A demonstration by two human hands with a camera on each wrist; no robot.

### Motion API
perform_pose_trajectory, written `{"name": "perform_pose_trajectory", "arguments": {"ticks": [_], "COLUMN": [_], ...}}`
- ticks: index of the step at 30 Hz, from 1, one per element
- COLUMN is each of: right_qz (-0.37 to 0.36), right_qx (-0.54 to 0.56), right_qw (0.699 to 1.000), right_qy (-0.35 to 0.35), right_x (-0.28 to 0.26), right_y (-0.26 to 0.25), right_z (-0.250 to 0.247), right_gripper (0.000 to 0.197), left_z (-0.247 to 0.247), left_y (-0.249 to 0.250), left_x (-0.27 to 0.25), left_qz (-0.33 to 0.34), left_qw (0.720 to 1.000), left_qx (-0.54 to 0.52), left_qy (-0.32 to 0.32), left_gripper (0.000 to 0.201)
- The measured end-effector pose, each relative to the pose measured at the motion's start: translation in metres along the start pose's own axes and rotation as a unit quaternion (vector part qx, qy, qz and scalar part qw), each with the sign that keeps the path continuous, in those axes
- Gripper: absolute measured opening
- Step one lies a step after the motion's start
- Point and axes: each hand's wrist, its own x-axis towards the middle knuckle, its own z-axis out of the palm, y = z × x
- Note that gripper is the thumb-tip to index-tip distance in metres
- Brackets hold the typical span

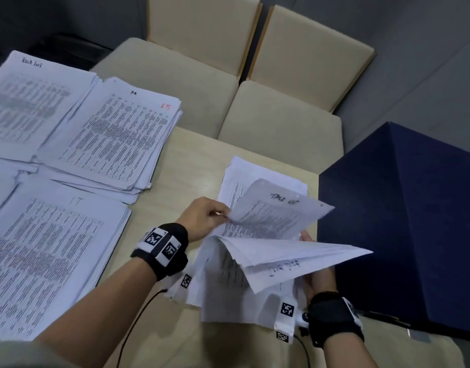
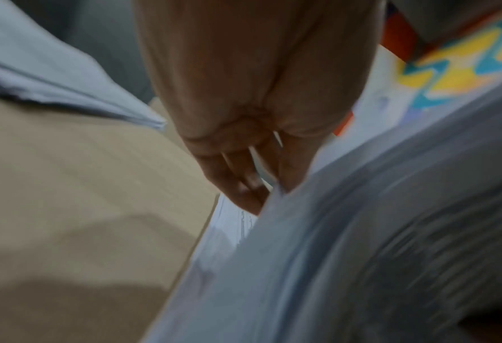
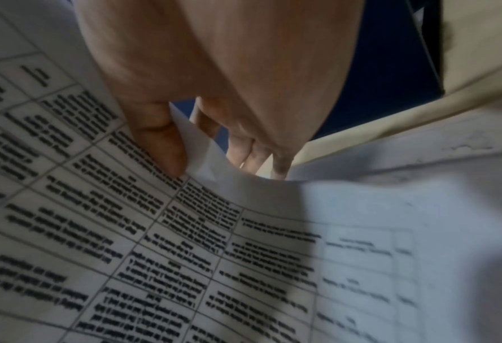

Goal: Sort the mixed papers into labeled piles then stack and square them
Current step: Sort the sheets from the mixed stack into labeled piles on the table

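Observation:
My left hand (image 1: 224, 215) pinches the near edge of a single printed sheet (image 1: 277, 211) with handwriting at its top and lifts it off the bundle. In the left wrist view the left hand (image 2: 261, 197) nips that sheet's edge (image 2: 302, 266). My right hand (image 1: 309, 239) grips a thick fanned bundle of mixed papers (image 1: 289, 254) from its right side. In the right wrist view the right hand (image 3: 205, 164) has its thumb (image 3: 161, 143) on a sheet printed with a table (image 3: 185, 243), the other fingers behind it. Three labeled piles lie left: far (image 1: 29, 102), middle (image 1: 114, 136), near (image 1: 50, 248).
More loose sheets (image 1: 241, 176) lie on the pale wooden table (image 1: 191, 155) under the lifted papers. A dark blue box (image 1: 403, 221) stands close on the right. Beige chairs (image 1: 276, 123) sit beyond the table's far edge. Cables run from both wristbands.

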Motion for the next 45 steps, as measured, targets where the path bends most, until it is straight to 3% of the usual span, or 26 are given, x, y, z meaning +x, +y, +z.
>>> {"name": "perform_pose_trajectory", "arguments": {"ticks": [2,4,6,8,11,15,19,24,26,28,30,32,34,36,39,45], "right_qz": [0.021,0.013,-0.033,-0.067,-0.091,-0.159,-0.243,-0.321,-0.310,-0.254,-0.175,-0.140,-0.159,-0.195,-0.214,-0.119], "right_qx": [0.018,0.008,-0.002,0.006,0.041,-0.001,-0.050,-0.024,-0.051,-0.103,-0.183,-0.230,-0.246,-0.235,-0.224,-0.248], "right_qw": [1.000,1.000,0.997,0.988,0.985,0.986,0.968,0.943,0.944,0.958,0.966,0.963,0.955,0.952,0.950,0.944], "right_qy": [0.015,0.015,0.064,0.138,0.138,0.049,0.032,0.082,0.103,0.091,0.051,0.032,0.036,0.036,-0.036,-0.179], "right_x": [-0.005,-0.006,-0.006,-0.002,-0.005,-0.024,-0.047,-0.066,-0.062,-0.054,-0.044,-0.041,-0.040,-0.040,-0.040,-0.039], "right_y": [-0.002,0.002,0.001,-0.003,-0.024,-0.069,-0.112,-0.116,-0.094,-0.064,-0.035,-0.024,-0.030,-0.043,-0.053,0.000], "right_z": [0.001,-0.002,0.002,0.005,0.020,0.047,0.066,0.079,0.077,0.069,0.055,0.046,0.046,0.053,0.079,0.136], "right_gripper": [0.005,0.026,0.018,0.024,0.032,0.025,0.023,0.031,0.036,0.041,0.030,0.023,0.032,0.028,0.029,0.064], "left_z": [0.000,0.000,-0.001,0.001,0.010,0.015,0.000,-0.004,0.003,0.012,0.024,0.033,0.036,0.031,0.015,-0.035], "left_y": [-0.002,-0.003,-0.004,-0.002,0.013,0.060,0.111,0.136,0.124,0.102,0.080,0.063,0.057,0.059,0.064,0.045], "left_x": [-0.002,-0.003,-0.005,-0.008,-0.012,-0.005,0.000,-0.011,-0.013,-0.011,-0.013,-0.019,-0.027,-0.034,-0.045,-0.103], "left_qz": [-0.027,-0.053,-0.075,-0.068,-0.025,-0.001,0.046,0.079,0.050,0.003,-0.058,-0.093,-0.092,-0.087,-0.096,-0.166], "left_qw": [0.997,0.996,0.996,0.997,0.996,0.984,0.952,0.938,0.945,0.960,0.975,0.978,0.975,0.969,0.959,0.916], "left_qx": [-0.072,-0.065,-0.024,-0.038,-0.073,-0.164,-0.255,-0.294,-0.268,-0.208,-0.137,-0.115,-0.139,-0.162,-0.152,-0.154], "left_qy": [-0.019,0.019,0.050,-0.003,-0.054,0.068,0.161,0.169,0.180,0.190,0.165,0.147,0.146,0.165,0.221,0.332], "left_gripper": [0.041,0.054,0.055,0.052,0.046,0.010,0.012,0.020,0.017,0.024,0.033,0.032,0.030,0.040,0.032,0.038]}}
